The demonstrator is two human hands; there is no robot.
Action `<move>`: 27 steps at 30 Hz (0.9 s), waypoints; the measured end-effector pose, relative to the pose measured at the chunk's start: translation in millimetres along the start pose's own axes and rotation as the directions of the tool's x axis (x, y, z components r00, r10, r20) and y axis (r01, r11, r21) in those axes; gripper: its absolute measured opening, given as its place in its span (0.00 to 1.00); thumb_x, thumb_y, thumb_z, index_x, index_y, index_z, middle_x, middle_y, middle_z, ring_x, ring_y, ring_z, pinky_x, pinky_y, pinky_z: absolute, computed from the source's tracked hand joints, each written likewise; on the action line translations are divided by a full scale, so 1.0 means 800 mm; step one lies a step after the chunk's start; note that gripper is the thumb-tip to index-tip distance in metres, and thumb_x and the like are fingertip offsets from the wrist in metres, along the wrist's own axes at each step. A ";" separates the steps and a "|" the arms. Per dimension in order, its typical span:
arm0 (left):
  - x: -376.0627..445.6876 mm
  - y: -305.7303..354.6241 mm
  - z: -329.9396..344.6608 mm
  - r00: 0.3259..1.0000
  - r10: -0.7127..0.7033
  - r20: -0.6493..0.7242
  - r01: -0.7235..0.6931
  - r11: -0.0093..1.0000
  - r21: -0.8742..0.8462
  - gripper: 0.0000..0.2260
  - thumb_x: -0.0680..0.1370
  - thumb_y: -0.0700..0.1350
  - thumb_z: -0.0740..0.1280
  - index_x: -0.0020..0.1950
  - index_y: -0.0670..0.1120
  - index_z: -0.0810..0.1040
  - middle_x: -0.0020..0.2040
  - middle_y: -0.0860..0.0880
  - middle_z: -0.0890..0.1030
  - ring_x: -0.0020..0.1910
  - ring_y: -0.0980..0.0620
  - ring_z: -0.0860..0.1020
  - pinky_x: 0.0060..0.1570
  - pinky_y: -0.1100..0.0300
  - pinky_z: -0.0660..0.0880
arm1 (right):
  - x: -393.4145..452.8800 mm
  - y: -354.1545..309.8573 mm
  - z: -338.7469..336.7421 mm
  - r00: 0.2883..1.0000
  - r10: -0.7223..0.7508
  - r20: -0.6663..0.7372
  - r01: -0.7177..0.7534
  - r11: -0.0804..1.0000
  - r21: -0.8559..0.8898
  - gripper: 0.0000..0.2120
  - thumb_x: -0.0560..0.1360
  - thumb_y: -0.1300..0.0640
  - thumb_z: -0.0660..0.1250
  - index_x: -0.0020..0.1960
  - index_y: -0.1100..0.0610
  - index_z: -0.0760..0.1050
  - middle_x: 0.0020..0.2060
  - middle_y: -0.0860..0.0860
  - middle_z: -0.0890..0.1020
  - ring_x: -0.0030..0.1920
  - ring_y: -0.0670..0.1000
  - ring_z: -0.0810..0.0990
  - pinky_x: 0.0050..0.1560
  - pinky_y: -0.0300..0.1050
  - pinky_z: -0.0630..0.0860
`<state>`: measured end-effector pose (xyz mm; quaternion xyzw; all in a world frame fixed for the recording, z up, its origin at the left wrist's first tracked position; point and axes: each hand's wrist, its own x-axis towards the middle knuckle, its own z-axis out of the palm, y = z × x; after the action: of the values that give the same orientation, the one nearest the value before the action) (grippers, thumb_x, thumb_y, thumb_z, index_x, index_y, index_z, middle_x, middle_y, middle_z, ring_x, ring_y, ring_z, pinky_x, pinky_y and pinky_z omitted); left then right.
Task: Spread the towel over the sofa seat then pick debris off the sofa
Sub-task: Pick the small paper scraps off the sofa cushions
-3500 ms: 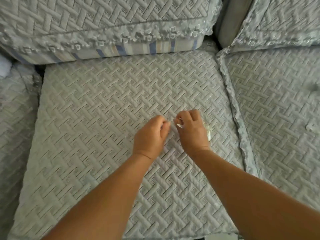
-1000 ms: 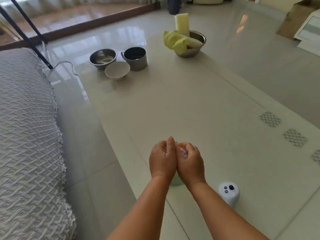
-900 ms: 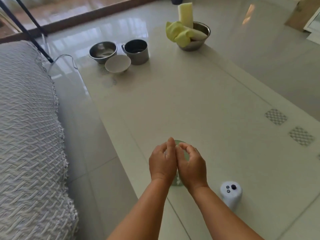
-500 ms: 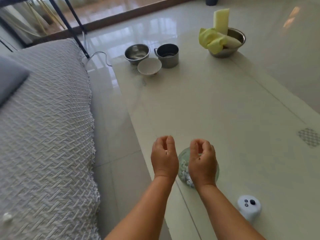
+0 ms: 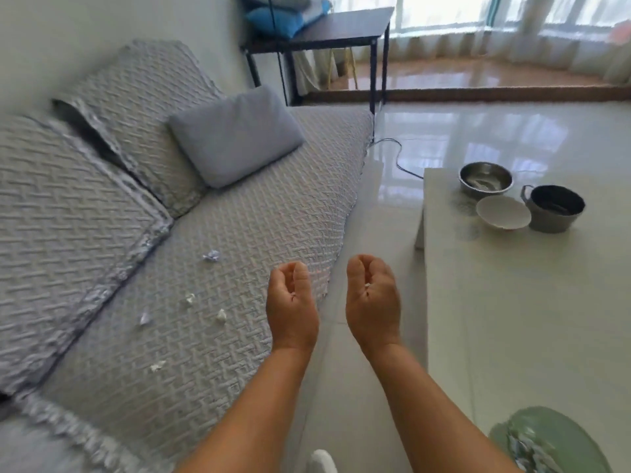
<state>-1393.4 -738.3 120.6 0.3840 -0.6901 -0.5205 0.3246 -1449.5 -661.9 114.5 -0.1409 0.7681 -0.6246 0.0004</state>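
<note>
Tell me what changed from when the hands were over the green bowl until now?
Both hands swung away from the green bowl, back toward the sofa seat. The left hand and right hand are farther apart, fingers loosely curled, holding nothing I can make out. The bowl now sits at the lower right corner. Paper scraps lie on the seat. The steel bowl, white bowl and mug stayed put.

Both forearms are extended forward, side by side, apart. Left hand (image 5: pixel 292 302) is held palm-up, fingers curled loosely inward, nothing seen in it. Right hand (image 5: pixel 372 298) is likewise cupped, a tiny white speck seen in palm.
</note>
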 end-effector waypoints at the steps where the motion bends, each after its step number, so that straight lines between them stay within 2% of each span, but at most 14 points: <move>1: 0.016 -0.001 -0.019 0.999 -0.007 -0.043 0.007 1.000 -0.013 0.07 0.79 0.50 0.59 0.52 0.49 0.72 0.46 0.51 0.79 0.45 0.55 0.77 0.46 0.62 0.73 | 0.003 -0.012 0.025 0.999 -0.020 0.031 0.020 1.000 0.004 0.06 0.78 0.53 0.60 0.45 0.52 0.73 0.40 0.49 0.76 0.41 0.47 0.73 0.39 0.24 0.65; 3: 0.043 -0.003 -0.054 0.993 -0.016 -0.114 0.015 1.000 -0.016 0.08 0.80 0.50 0.58 0.53 0.48 0.72 0.44 0.53 0.77 0.43 0.58 0.76 0.43 0.66 0.71 | 0.010 -0.030 0.073 0.995 -0.049 0.090 0.047 0.999 0.021 0.06 0.78 0.52 0.59 0.44 0.51 0.72 0.38 0.48 0.75 0.41 0.49 0.74 0.41 0.29 0.67; 5: 0.080 -0.011 -0.091 0.981 -0.039 -0.192 0.033 0.999 -0.034 0.08 0.80 0.49 0.58 0.52 0.47 0.72 0.43 0.54 0.77 0.42 0.58 0.76 0.41 0.68 0.70 | 0.019 -0.048 0.134 0.984 -0.059 0.167 0.053 0.998 0.036 0.08 0.78 0.49 0.58 0.42 0.50 0.72 0.37 0.49 0.76 0.41 0.51 0.74 0.43 0.42 0.71; 6: 0.097 -0.015 -0.106 0.972 -0.048 -0.228 0.039 0.998 -0.041 0.08 0.80 0.49 0.58 0.52 0.47 0.72 0.42 0.54 0.77 0.41 0.58 0.76 0.41 0.68 0.70 | 0.022 -0.054 0.161 0.978 -0.055 0.200 0.049 0.998 0.033 0.09 0.78 0.49 0.58 0.42 0.50 0.71 0.37 0.49 0.76 0.40 0.51 0.74 0.42 0.45 0.71; 8: 0.143 -0.031 -0.150 0.945 -0.089 -0.314 0.071 0.995 -0.069 0.07 0.80 0.50 0.57 0.51 0.49 0.72 0.41 0.54 0.77 0.40 0.57 0.75 0.41 0.67 0.71 | 0.026 -0.068 0.236 0.954 -0.072 0.290 0.068 0.997 0.024 0.10 0.78 0.50 0.57 0.41 0.52 0.71 0.36 0.50 0.75 0.38 0.51 0.73 0.41 0.47 0.71; 12: 0.192 -0.059 -0.212 0.893 -0.152 -0.424 0.120 0.988 -0.100 0.04 0.80 0.51 0.57 0.47 0.56 0.70 0.43 0.55 0.77 0.43 0.56 0.77 0.44 0.63 0.73 | 0.022 -0.084 0.330 0.913 -0.097 0.397 0.101 0.995 0.011 0.11 0.79 0.51 0.57 0.41 0.53 0.71 0.33 0.48 0.73 0.36 0.50 0.72 0.38 0.47 0.70; 15: 0.222 -0.097 -0.263 0.818 -0.238 -0.523 0.198 0.971 -0.133 0.08 0.80 0.53 0.56 0.52 0.51 0.71 0.46 0.53 0.78 0.45 0.54 0.77 0.42 0.61 0.73 | 0.016 -0.092 0.390 0.873 -0.094 0.478 0.109 0.994 -0.002 0.09 0.79 0.51 0.56 0.42 0.51 0.71 0.34 0.46 0.74 0.37 0.49 0.72 0.38 0.46 0.70; 17: 0.237 -0.130 -0.294 0.767 -0.311 -0.561 0.269 0.950 -0.158 0.13 0.80 0.54 0.56 0.58 0.48 0.71 0.52 0.51 0.78 0.49 0.53 0.77 0.41 0.65 0.72 | 0.012 -0.090 0.432 0.830 -0.087 0.552 0.127 0.991 -0.034 0.08 0.78 0.49 0.56 0.46 0.49 0.71 0.39 0.48 0.76 0.39 0.47 0.73 0.40 0.45 0.70; 19: 0.247 -0.161 -0.315 0.751 -0.359 -0.554 0.331 0.931 -0.154 0.16 0.79 0.54 0.56 0.63 0.48 0.70 0.58 0.50 0.77 0.53 0.53 0.76 0.41 0.66 0.70 | 0.011 -0.079 0.464 0.782 -0.048 0.622 0.130 0.988 -0.088 0.11 0.78 0.47 0.55 0.56 0.49 0.71 0.49 0.49 0.78 0.46 0.46 0.76 0.43 0.43 0.72; 22: 0.268 -0.206 -0.332 0.752 -0.403 -0.521 0.375 0.912 -0.164 0.19 0.79 0.55 0.58 0.67 0.50 0.67 0.65 0.49 0.73 0.58 0.55 0.73 0.45 0.66 0.69 | 0.012 -0.054 0.514 0.693 -0.003 0.721 0.185 0.967 -0.174 0.21 0.76 0.41 0.55 0.67 0.45 0.64 0.62 0.48 0.74 0.61 0.49 0.73 0.58 0.53 0.73; 24: 0.281 -0.225 -0.336 0.761 -0.419 -0.496 0.393 0.905 -0.162 0.20 0.78 0.56 0.58 0.69 0.52 0.65 0.67 0.50 0.71 0.60 0.56 0.71 0.51 0.62 0.67 | 0.015 -0.040 0.540 0.647 0.019 0.762 0.224 0.951 -0.214 0.24 0.75 0.39 0.55 0.70 0.43 0.61 0.68 0.47 0.70 0.67 0.50 0.68 0.65 0.57 0.69; 27: 0.302 -0.252 -0.336 0.756 -0.444 -0.481 0.431 0.891 -0.144 0.21 0.78 0.58 0.58 0.70 0.56 0.64 0.69 0.51 0.69 0.63 0.56 0.69 0.54 0.59 0.66 | 0.025 -0.018 0.575 0.593 0.058 0.803 0.271 0.925 -0.267 0.25 0.75 0.38 0.55 0.70 0.42 0.58 0.70 0.45 0.67 0.69 0.48 0.66 0.67 0.57 0.67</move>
<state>-1246.1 -1107.2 4.2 0.6521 -0.4662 -0.4721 0.3668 -1384.6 -1110.6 31.0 -0.4491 0.7772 -0.3410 0.2793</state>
